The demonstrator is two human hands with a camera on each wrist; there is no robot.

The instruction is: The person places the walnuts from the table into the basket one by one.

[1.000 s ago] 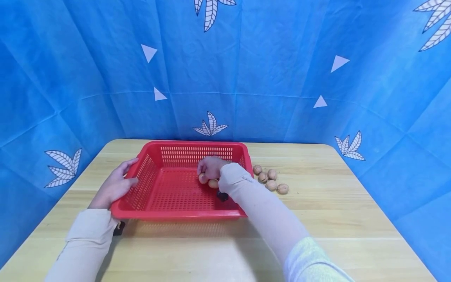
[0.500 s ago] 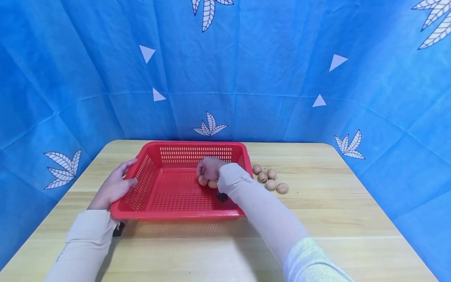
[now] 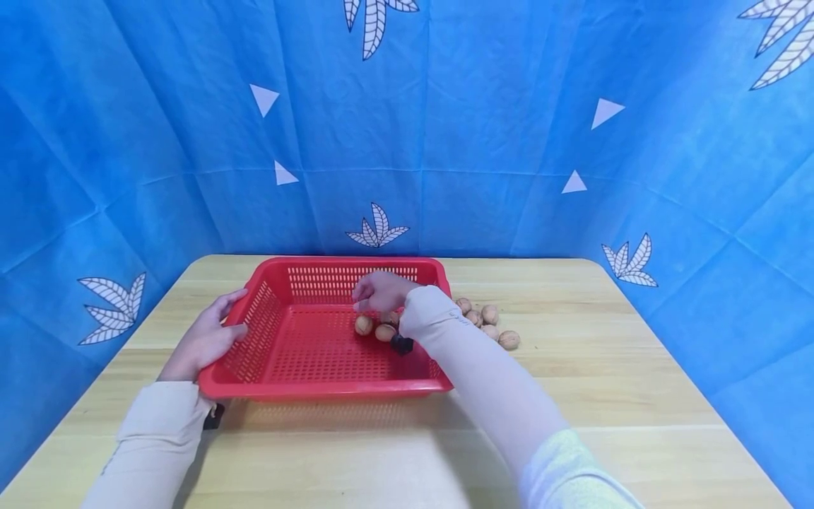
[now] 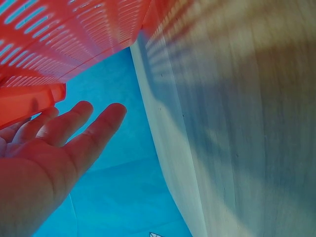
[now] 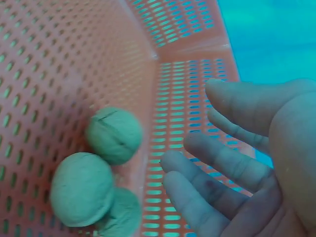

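A red plastic basket [image 3: 318, 388] with slotted sides stands on the table. My left hand [image 3: 205, 341] holds its left rim, the thumb over the inside and the fingers outside; in the left wrist view the outer fingers [image 4: 94, 140] reach straight past the rim. My right hand [image 3: 384, 290] is inside the basket, raised over three walnuts. In the right wrist view its fingers are spread and loosely bent with nothing between them. The walnuts [image 5: 84, 190] lie close together on the basket floor, near its right side.
Several more walnuts [image 3: 509, 340] lie on the wooden table [image 3: 610, 367] just right of the basket, partly hidden behind the right sleeve. A blue patterned cloth [image 3: 496, 127] hangs behind and along both sides of the table.
My right hand was low at the walnuts with fingers curled; it has risen and opened away from them. Three walnuts now show in the basket. My left hand keeps its place on the rim.
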